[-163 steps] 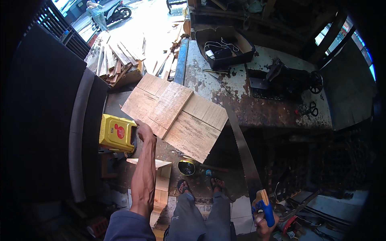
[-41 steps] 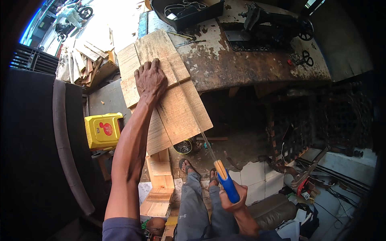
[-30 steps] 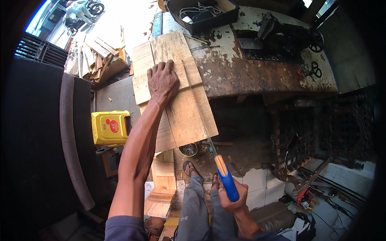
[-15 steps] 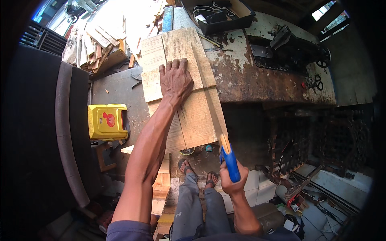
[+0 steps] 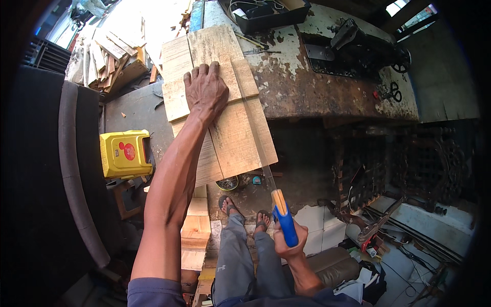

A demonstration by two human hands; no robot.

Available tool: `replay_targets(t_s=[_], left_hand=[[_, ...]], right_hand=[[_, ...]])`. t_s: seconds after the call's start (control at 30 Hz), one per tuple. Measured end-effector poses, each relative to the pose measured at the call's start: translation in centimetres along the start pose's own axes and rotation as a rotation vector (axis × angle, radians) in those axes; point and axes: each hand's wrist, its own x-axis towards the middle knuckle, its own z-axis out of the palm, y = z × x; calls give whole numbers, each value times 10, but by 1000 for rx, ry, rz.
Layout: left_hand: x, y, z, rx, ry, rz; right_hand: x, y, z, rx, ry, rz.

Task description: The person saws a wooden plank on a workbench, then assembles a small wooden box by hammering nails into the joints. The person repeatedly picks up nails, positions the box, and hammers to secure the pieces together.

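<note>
Pale wooden boards [image 5: 238, 138] lie at a slant in front of me, one overlapping another, with their near end past the worktable's edge. Flat on top of them, fingers stretched forward, my left hand [image 5: 207, 94] presses down. My right hand [image 5: 292, 241] is wrapped round the blue and wood-coloured handle of a handsaw [image 5: 287, 222]. The saw's blade runs away from me along the right part of the boards, in a lengthwise line. Between the near board edge and the handle, a stretch of bare blade shows.
A worn table [image 5: 286, 92] carries a black sewing machine [image 5: 348, 43], scissors [image 5: 394, 93] and a dark box of cables [image 5: 271, 18]. Wood offcuts [image 5: 110, 61] pile at far left, above a yellow plastic stool [image 5: 125, 153]. A tape measure [image 5: 257, 180] lies near my feet.
The saw has been drawn back toward me, so more blade shows below the boards. My left hand keeps its place on the wood. The whole view has shifted slightly.
</note>
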Motion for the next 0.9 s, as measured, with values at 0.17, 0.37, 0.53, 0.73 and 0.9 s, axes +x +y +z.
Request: replay_targets(t_s=[0.17, 0.37, 0.53, 0.73, 0.9], left_hand=[[0, 5, 10, 36, 54, 56], [8, 3, 14, 25, 118, 63], [4, -7, 16, 48, 117, 82], [7, -6, 17, 57, 82, 85], [9, -3, 14, 73, 52, 49]], right_hand=[[-22, 11, -9, 32, 37, -26], [-48, -1, -15, 29, 97, -64], [2, 12, 3, 168, -21, 75], [-55, 6, -22, -35, 17, 17], [-77, 16, -23, -25, 73, -120]])
